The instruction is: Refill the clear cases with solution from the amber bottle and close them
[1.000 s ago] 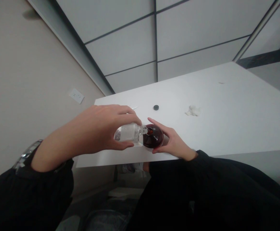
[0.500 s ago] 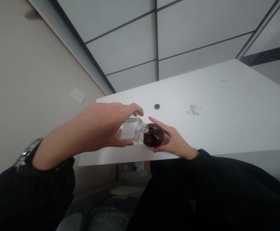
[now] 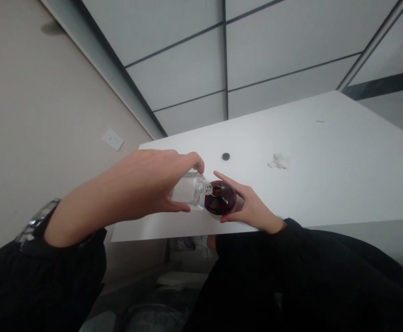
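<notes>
At far left, your black sleeve point(image 3: 32, 281) cuts off your wristwatch point(image 3: 38, 222). Your left hand point(image 3: 153, 184) wraps a clear glass bottle point(image 3: 186, 190), hiding its upper side, with the neck tipped at the mouth of a dark red round bottle point(image 3: 220, 198). Your right hand point(image 3: 253, 207) holds that bottle at centre between spread fingers and thumb. Upper right on the white table point(image 3: 326, 184) lie a black cap point(image 3: 225, 156) and crumpled tissue point(image 3: 279, 161).

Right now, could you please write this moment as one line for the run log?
left hand: tilted clear glass bottle | right hand: dark red round bottle | neck at its mouth | black cap on table
</notes>
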The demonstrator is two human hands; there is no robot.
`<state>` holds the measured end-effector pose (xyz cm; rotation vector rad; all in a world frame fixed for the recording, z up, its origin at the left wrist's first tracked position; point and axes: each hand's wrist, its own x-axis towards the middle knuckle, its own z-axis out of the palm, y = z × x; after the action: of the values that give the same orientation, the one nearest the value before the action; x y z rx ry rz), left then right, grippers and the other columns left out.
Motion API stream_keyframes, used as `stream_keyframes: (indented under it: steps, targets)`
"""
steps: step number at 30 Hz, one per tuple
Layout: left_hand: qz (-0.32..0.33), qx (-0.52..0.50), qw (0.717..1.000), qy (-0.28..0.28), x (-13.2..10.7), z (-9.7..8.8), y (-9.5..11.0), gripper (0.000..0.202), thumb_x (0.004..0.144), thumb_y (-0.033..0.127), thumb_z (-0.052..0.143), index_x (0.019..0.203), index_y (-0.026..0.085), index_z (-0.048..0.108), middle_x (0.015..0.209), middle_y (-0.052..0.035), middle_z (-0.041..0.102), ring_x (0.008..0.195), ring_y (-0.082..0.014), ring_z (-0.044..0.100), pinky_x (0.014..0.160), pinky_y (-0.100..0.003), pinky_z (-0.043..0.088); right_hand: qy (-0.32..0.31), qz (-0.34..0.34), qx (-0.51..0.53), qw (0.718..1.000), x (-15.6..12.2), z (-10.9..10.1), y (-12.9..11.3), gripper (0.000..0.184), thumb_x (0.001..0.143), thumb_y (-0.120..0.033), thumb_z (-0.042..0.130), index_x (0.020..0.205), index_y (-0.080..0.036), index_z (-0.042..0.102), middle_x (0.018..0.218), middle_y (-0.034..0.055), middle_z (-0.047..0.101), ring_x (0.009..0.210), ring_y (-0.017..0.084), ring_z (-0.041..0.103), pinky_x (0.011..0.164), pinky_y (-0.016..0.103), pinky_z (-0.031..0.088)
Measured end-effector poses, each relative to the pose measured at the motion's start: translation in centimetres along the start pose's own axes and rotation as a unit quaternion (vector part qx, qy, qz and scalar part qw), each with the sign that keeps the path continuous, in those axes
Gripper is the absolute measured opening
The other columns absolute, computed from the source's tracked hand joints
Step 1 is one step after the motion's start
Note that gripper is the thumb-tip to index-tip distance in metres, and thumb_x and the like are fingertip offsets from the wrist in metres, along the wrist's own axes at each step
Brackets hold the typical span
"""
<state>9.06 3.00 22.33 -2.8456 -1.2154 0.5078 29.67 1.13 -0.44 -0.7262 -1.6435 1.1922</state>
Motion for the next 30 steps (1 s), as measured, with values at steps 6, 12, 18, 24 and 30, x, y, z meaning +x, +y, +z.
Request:
stream_keyframes:
  steps: [6, 12, 18, 24, 30]
  targets:
    - [-0.001, 0.021, 1.000, -0.007, 0.16, -0.57, 0.48, 0.051, 0.076, 0.043, 0.083, 0.120, 0.027, 0.061, 0.097, -0.0030, 0.076, 0.082, -0.0254, 0.071, 0.063, -0.030, 0.042, 0.001, 0.006, -0.006, 1.000, 0.02, 0.03, -0.05, 0.108, 0.065, -0.043, 0.097, 0.159, -0.028, 0.046, 0.148, 0.0120, 0.064, 0.140, 0.034, 0.059, 0.124, 0.053, 0.037]
    - [-0.022, -0.001, 1.000, -0.013, 0.21, -0.28, 0.22, 0.055, 0.074, 0.040, 0.085, 0.123, 0.027, 0.062, 0.104, -0.0055, 0.078, 0.087, -0.0274, 0.071, 0.072, -0.032, 0.046, 0.000, 0.002, -0.007, 1.000, 0.01, 0.06, 0.01, 0.109, 0.064, -0.042, 0.098, 0.160, -0.029, 0.045, 0.147, 0.0119, 0.065, 0.139, 0.034, 0.060, 0.123, 0.056, 0.038]
    - [-0.016, -0.009, 1.000, 0.003, 0.17, -0.10, 0.06, 0.051, 0.077, 0.043, 0.081, 0.122, 0.027, 0.062, 0.105, -0.0052, 0.077, 0.088, -0.0271, 0.072, 0.073, -0.033, 0.048, -0.001, 0.005, -0.006, 1.000, 0.02, 0.04, -0.03, 0.108, 0.065, -0.042, 0.097, 0.159, -0.030, 0.046, 0.148, 0.0112, 0.064, 0.141, 0.034, 0.058, 0.125, 0.057, 0.035]
    - [-0.017, 0.007, 1.000, -0.004, 0.17, -0.09, 0.05, 0.058, 0.074, 0.043, 0.084, 0.124, 0.028, 0.060, 0.106, -0.0051, 0.078, 0.089, -0.0275, 0.072, 0.071, -0.033, 0.047, 0.001, 0.001, -0.004, 1.000, 0.00, 0.07, -0.07, 0.107, 0.065, -0.041, 0.097, 0.159, -0.030, 0.046, 0.147, 0.0104, 0.065, 0.140, 0.034, 0.059, 0.124, 0.056, 0.038]
    - [-0.016, -0.032, 0.999, -0.002, 0.16, 0.29, -0.29, 0.059, 0.075, 0.040, 0.083, 0.127, 0.027, 0.058, 0.113, -0.0050, 0.076, 0.092, -0.0271, 0.072, 0.070, -0.033, 0.048, 0.003, 0.003, -0.004, 1.000, 0.02, 0.03, -0.14, 0.107, 0.065, -0.042, 0.097, 0.159, -0.029, 0.047, 0.148, 0.0108, 0.064, 0.141, 0.034, 0.058, 0.125, 0.056, 0.035]
